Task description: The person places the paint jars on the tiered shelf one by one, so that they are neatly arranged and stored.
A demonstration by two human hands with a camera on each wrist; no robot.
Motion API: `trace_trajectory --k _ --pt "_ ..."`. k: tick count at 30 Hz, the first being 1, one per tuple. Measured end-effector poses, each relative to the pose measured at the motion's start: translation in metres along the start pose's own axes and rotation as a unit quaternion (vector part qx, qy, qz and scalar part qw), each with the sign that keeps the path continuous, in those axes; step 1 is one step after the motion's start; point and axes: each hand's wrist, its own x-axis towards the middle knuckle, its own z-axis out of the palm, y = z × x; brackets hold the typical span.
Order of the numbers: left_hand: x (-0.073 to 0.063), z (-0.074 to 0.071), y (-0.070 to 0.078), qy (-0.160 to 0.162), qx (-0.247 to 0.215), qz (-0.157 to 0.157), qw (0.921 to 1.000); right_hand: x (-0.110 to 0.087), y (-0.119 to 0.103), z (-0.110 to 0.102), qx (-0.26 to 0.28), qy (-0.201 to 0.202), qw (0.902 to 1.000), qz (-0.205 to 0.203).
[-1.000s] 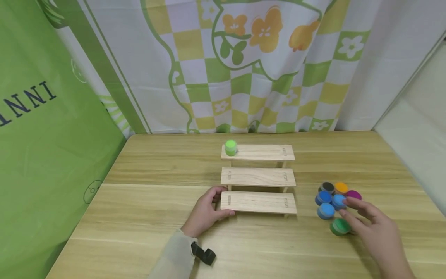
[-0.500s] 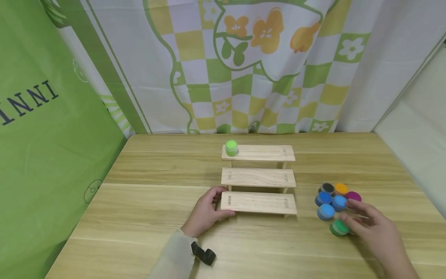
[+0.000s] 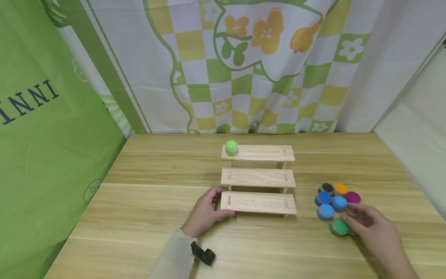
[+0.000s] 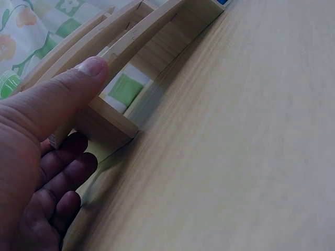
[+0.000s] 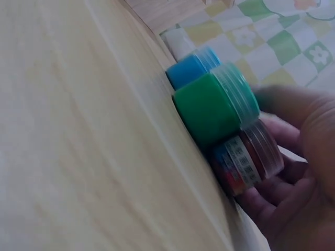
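Head: on table, three-step rack, light green jar at left end of top step. Left hand clamped on left end of lowest step. Right of rack, cluster: black jar, orange jar, purple jar, dark blue jar, two light blue jars. Nearer, green jar, with right hand just beside, thumb and index tips apart.

Left wrist: thumb on step edge, other fingers curled below.

Right wrist: brown jar beside green jar, fingers behind; can't tell if gripped.
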Motion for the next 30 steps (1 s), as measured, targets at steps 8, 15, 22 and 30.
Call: trace_trajectory --k 8,15,22,30 --pt "0.0 0.0 -0.001 0.001 0.005 -0.006 1.0 -0.001 0.003 -0.007 -0.047 -0.046 0.9977 0.017" --pt "0.001 0.001 -0.001 0.003 0.006 0.0 1.0 -0.003 0.012 -0.02 -0.067 -0.123 0.9901 0.004" --pt "0.001 0.001 -0.002 0.003 0.004 0.006 1.0 -0.004 0.019 -0.028 -0.082 -0.145 0.9861 0.004" --pt "0.001 0.001 -0.002 0.006 0.003 0.011 0.9999 -0.001 0.022 -0.028 -0.071 -0.164 0.9829 0.043"
